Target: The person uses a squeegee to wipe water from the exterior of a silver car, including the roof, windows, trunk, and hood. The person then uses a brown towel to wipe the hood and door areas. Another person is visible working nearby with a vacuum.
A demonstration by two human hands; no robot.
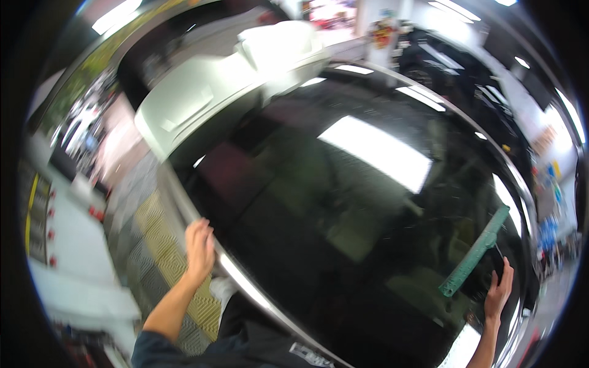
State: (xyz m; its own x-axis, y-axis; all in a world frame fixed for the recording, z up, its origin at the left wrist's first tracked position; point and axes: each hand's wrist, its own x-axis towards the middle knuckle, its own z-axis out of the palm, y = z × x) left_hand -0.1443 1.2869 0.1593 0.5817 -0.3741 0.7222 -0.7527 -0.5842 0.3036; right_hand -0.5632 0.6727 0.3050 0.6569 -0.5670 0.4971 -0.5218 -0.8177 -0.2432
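A large dark glass panel (294, 207) of a car spreads in front of me, glossy with lamp reflections and some droplets. My left hand (199, 250) rests on the pale trim (241, 273) along its near edge, fingers slightly bent, holding nothing. Over at the right side of the glass, a long green squeegee (474, 253) lies slanted against the surface, wet with drops. My right hand (499, 290) is at its dark handle, with fingers and thumb around it; part of the grip is hidden in the hand.
A white car body panel (198, 101) adjoins the glass at the upper left. Another dark car (455, 69) stands beyond the far edge. Grey and yellow floor grating (156, 225) lies at left, beside a white cabinet-like surface (73, 248). Bottles (547, 234) stand at far right.
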